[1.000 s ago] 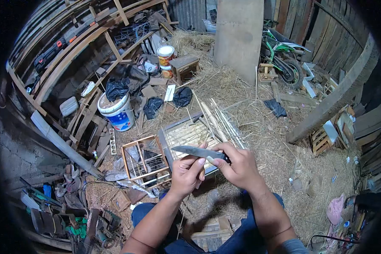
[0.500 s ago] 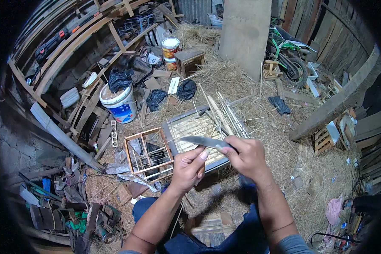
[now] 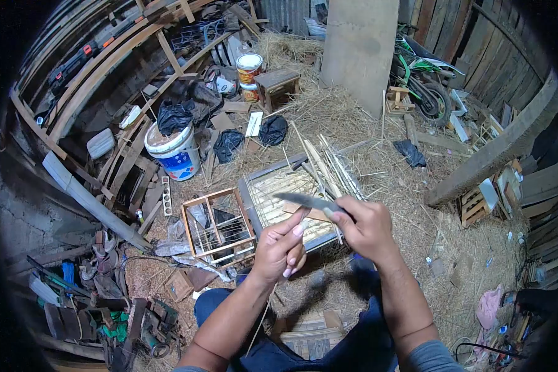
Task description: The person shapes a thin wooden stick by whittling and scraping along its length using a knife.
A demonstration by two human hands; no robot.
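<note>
My right hand (image 3: 366, 228) is closed round the handle of a knife (image 3: 307, 201), whose blade points left. Just left of it, my left hand (image 3: 279, 249) pinches a thin strip (image 3: 258, 327) that hangs down toward my lap. The blade is above the left fingertips. Beyond my hands lies a low table (image 3: 249, 208) with thin light sticks on it, and a bundle of sticks (image 3: 328, 170) rests at its far right. A wooden frame with thin bars (image 3: 212, 199) stands at the table's left side.
A white bucket (image 3: 172, 152) stands to the left behind the frame. Farther back are a small stool (image 3: 276, 80) and stacked paint cans (image 3: 249, 68). A slanted post (image 3: 496, 146) and a motorcycle (image 3: 425, 87) are at the right. Straw covers the floor.
My right hand has moved slightly right and away from the left hand with the knife. The view has shifted, and the hanging strip shows more clearly below my left hand.
</note>
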